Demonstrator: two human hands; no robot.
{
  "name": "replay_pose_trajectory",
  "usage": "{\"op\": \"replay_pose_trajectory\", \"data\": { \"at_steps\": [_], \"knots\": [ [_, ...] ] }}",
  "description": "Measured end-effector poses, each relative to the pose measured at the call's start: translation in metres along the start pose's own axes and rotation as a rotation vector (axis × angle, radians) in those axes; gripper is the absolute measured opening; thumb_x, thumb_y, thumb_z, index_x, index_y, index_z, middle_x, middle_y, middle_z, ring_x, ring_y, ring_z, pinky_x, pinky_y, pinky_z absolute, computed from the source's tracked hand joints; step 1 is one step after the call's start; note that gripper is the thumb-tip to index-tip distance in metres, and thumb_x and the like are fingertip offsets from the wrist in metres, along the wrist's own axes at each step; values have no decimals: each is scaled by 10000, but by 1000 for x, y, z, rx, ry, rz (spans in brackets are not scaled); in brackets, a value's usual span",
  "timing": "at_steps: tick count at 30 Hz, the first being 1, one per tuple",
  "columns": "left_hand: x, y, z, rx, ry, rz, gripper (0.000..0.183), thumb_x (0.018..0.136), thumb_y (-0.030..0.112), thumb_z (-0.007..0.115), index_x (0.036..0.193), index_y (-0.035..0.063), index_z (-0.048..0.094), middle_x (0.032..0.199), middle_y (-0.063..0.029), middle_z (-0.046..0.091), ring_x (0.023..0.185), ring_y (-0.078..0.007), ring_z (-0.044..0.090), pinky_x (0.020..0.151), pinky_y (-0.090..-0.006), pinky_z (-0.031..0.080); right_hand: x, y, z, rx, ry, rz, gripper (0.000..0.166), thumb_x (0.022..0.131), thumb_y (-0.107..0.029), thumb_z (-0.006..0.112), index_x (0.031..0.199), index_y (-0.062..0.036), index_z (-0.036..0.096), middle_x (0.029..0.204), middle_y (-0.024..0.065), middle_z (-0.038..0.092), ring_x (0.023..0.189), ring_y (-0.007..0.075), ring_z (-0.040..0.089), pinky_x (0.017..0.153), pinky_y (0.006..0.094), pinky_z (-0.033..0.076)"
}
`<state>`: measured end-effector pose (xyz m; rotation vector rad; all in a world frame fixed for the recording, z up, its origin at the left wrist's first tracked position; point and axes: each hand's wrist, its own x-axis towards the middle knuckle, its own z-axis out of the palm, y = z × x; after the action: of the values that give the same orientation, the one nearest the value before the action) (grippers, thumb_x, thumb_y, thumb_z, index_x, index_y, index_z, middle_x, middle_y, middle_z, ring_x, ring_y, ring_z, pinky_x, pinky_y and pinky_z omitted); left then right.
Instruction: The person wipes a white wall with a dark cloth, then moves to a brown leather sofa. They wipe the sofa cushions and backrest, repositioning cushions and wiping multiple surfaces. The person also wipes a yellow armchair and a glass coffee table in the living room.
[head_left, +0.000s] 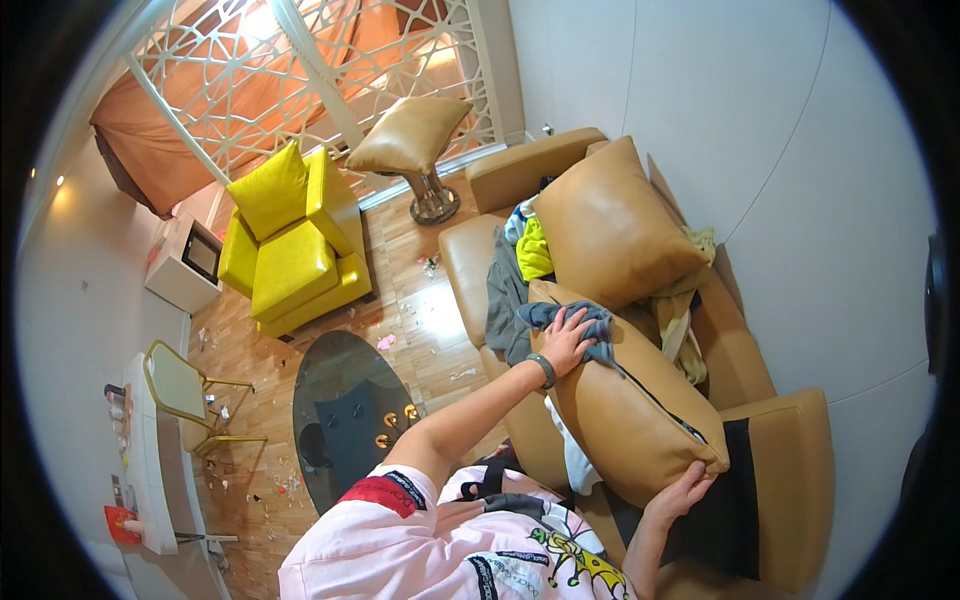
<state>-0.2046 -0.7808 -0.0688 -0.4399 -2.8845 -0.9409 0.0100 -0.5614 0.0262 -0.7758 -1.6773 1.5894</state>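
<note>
My left hand (566, 341), with a dark bangle at the wrist, presses a grey-blue cloth (600, 352) against a tan leather cushion (600, 427). Its fingers are spread over the cloth. At the cushion's near corner, my right hand (679, 491) grips the leather with the thumb on top. A dark zip runs along the cushion's side seam. The cushion is tilted on a tan leather sofa (787, 480). Just beyond it, a second tan cushion (611, 225) leans against the backrest on top of clothes.
Grey clothing (510, 300) and a neon-yellow garment (534, 251) lie on the sofa. Another tan cushion (412, 135) rests on a pedestal stand (433, 199). A yellow armchair (292, 255), an oval dark glass table (337, 360) and a gold-framed chair (178, 379) stand on the littered wood floor (405, 292).
</note>
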Motion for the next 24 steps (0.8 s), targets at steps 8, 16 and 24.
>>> {"op": "replay_pose_trajectory", "data": {
  "at_steps": [8, 16, 24],
  "knots": [
    [-36, 108, -36, -508, 73, 415, 469, 617, -114, 488, 1030, 66, 617, 1032, -139, 602, 998, -359, 515, 896, -414, 426, -12, 7, 13, -74, -21, -53, 382, 991, -199, 462, 1263, 70, 471, 1259, 200, 531, 1115, 266, 527, 964, 365, 396],
    [-82, 200, -77, -545, 178, 550, 333, 772, 185, 681, 1056, 53, 566, 1258, -195, 483, 1166, -436, 423, 1000, -504, 338, -2, 1, 42, 348, -294, 33, 394, 962, -170, 511, 1322, -45, 409, 1251, 98, 513, 1121, 202, 516, 974, 347, 419],
    [-80, 175, -37, -491, 434, 606, 454, 689, 5, 724, 1104, 26, 541, 1142, -160, 531, 1085, -418, 486, 965, -490, 386, 47, -34, 65, 435, -402, 163, 457, 956, -152, 535, 1367, -23, 384, 1246, 98, 521, 1115, 189, 508, 978, 309, 396]
  ]
}}
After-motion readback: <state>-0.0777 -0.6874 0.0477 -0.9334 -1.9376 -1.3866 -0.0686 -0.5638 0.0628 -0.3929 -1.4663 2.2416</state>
